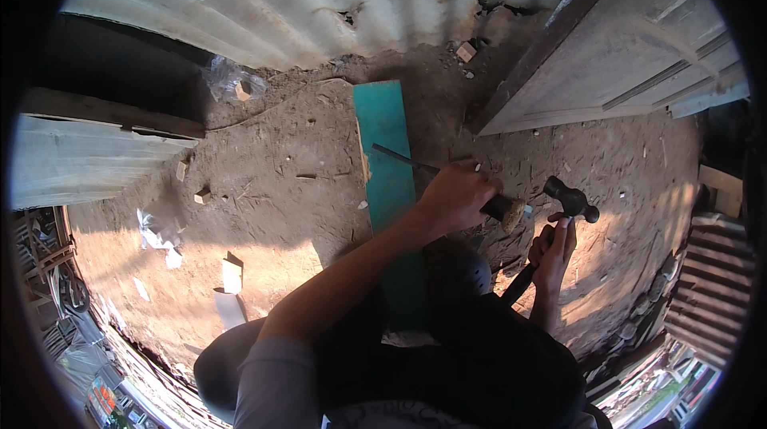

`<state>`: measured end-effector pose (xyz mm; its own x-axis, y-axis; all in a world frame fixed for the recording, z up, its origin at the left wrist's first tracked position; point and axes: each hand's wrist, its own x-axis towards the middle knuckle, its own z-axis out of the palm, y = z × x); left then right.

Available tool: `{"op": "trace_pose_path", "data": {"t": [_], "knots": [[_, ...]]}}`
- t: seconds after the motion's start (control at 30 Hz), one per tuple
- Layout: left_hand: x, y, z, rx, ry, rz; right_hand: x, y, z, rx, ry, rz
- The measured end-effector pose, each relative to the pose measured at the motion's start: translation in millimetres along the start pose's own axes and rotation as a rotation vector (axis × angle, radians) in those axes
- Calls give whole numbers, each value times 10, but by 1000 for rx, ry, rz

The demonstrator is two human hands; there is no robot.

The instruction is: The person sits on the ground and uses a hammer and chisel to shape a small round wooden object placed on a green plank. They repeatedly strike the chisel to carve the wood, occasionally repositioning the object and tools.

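A long teal-painted board (pixel 382 113) lies lengthwise in front of me, its near end running down between my legs. Bare wood shows along its chipped left edge. My left hand (pixel 459 196) is closed around the handle of a chisel (pixel 398 156). The chisel's blade points left across the board, with its tip near the board's left edge; whether the tip touches cannot be told. The handle's butt sticks out to the right of my fist. In my right hand (pixel 551 253) is a hammer (pixel 572 200), gripped by its dark handle, head up, apart from the chisel.
Dirt ground surrounds the board, with wood blocks (pixel 203 196) and scraps scattered about. A corrugated metal wall (pixel 296 13) stands ahead. A wooden door-like panel (pixel 607 53) leans at the right. Clear plastic (pixel 232 77) lies at the far left.
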<state>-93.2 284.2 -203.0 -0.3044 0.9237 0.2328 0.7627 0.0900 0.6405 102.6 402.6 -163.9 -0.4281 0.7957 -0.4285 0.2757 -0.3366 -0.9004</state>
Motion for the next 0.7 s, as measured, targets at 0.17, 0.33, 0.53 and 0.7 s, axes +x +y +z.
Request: {"op": "trace_pose_path", "data": {"t": [0.17, 0.33, 0.53, 0.7], "knots": [[-38, -88, 257, 26, 25, -4, -43, -39, -3, -31, -32, -11], [-213, -339, 68, 90, -37, -201, -45, -23, -39, -53, 9, -30], [-249, -402, -200, 68, -316, -424, -4, -1, -50, -13, 19, -9], [-120, -105, -106, -23, 12, -122, 7, -6, 1, -24, -3, -2]]}}
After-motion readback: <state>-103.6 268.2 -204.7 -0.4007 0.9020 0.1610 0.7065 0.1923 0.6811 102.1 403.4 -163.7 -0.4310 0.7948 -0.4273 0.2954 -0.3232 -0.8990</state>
